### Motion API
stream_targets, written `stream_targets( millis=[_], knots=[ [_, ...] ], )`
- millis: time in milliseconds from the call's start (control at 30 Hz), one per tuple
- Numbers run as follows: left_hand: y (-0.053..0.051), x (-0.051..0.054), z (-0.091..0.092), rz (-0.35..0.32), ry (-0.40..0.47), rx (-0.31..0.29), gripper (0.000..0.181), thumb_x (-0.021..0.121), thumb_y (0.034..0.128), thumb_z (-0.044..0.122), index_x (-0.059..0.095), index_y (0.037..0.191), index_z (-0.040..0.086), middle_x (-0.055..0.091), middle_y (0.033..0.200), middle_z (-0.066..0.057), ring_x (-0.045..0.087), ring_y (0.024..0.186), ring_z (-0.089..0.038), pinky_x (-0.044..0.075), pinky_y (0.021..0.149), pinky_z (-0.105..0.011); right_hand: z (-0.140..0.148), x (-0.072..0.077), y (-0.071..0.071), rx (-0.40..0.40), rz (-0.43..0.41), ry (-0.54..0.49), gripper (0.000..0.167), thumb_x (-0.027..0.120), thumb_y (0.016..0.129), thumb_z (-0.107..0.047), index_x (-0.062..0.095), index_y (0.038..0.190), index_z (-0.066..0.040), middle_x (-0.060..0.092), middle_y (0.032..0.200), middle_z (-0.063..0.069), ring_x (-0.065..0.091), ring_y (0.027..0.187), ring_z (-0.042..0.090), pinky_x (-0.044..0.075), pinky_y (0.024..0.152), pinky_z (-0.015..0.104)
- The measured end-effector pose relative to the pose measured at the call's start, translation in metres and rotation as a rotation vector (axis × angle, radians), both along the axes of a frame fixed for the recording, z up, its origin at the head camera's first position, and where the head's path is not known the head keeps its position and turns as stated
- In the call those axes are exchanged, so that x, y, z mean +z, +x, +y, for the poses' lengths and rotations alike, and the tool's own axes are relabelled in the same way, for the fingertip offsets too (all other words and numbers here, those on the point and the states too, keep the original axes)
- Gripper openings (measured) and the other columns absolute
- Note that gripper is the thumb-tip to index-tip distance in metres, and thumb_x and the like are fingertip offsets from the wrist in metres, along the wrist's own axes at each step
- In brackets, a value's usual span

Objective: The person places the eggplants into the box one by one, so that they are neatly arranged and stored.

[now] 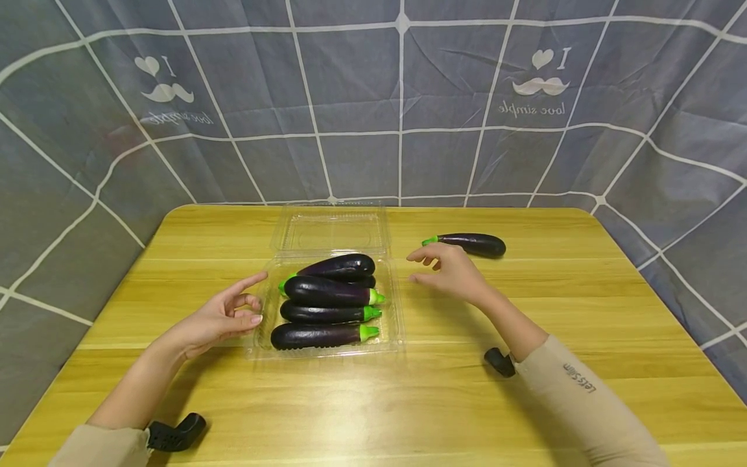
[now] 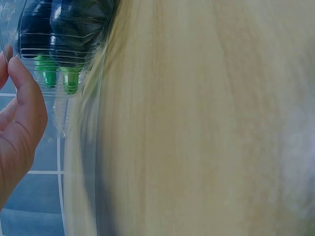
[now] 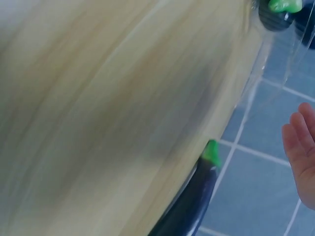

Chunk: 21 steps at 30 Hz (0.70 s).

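Observation:
A clear plastic clamshell box (image 1: 255, 350) sits on the table with its lid (image 1: 332, 232) folded back. Several dark purple eggplants (image 1: 327, 292) with green stems lie in it, some stacked on others. My left hand (image 1: 218, 318) is at the box's left side, index finger extended, other fingers loosely bent; whether it touches the plastic I cannot tell. To the right of the box, my right hand (image 1: 449, 272) hovers with relaxed fingers and nothing in them. Just behind it a single eggplant (image 1: 475, 244) lies on the table, its stem pointing left.
The wooden table (image 1: 350, 415) has light grain and rounded far corners. Behind it and at the sides hangs a grey curtain (image 1: 362, 84) with white grid lines. A black wrist device (image 1: 177, 432) is below the left sleeve, another (image 1: 499, 362) at the right sleeve.

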<state>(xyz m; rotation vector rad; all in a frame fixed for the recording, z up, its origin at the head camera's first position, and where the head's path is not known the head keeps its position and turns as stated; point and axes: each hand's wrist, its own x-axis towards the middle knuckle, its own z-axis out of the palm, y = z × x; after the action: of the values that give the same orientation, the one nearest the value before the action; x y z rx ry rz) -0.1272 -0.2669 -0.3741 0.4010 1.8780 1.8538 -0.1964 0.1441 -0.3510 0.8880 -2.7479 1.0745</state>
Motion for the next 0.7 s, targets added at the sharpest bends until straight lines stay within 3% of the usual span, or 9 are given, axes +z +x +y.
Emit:
stream_targets(
  millis=[700],
  knots=[
    [-0.001, 0.001, -0.001, -0.009, 0.017, -0.015, 0.073, 0.056, 0.0894, -0.004, 0.017, 0.149, 0.013, 0.045, 0.097, 0.0, 0.052, 0.08, -0.005, 0.051, 0.074, -0.021, 0.063, -0.012, -0.007, -0.139, 0.033, 0.043, 0.031, 0.077, 0.077, -0.014, 0.068, 0.104, -0.001, 0.066, 0.1, 0.015, 0.058, 0.086, 0.027, 0.052, 0.068, 0.037]
  ],
)
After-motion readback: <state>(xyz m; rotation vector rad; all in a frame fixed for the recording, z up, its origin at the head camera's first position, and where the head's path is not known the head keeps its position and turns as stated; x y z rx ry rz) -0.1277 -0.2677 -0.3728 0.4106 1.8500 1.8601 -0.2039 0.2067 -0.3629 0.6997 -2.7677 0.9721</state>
